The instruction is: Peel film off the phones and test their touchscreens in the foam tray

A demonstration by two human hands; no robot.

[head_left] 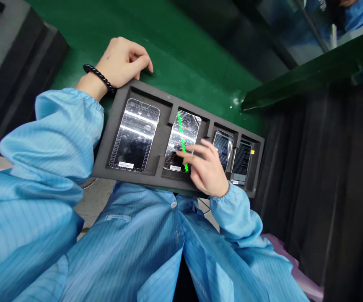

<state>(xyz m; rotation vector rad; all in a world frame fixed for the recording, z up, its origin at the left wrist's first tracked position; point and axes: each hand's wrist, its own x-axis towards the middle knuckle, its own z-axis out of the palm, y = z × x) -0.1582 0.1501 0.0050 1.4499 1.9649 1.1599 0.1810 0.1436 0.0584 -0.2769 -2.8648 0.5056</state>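
A black foam tray (105, 167) lies before me with several phones in its recesses. My right hand (208, 167) is open over the second phone (172, 147), its fingers stretched apart and a fingertip at the screen. That screen carries a jagged bright green line and white reflections. Past the tray's upper left corner, my left hand (118, 61) rests loosely curled and closed, nothing visible in it, the wrist by the tray edge. The leftmost phone (134, 140) shows a dark screen with a grid border. Farther right are a phone with a lit screen (222, 144) and one showing lines of text (242, 157).
The tray sits on a green table surface (181, 58). Black foam blocks (14, 63) stand at the left, one with a phone edge showing. Dark stacked material (320, 159) rises at the right beside a green ledge (294, 75). Part of another person in blue appears top right.
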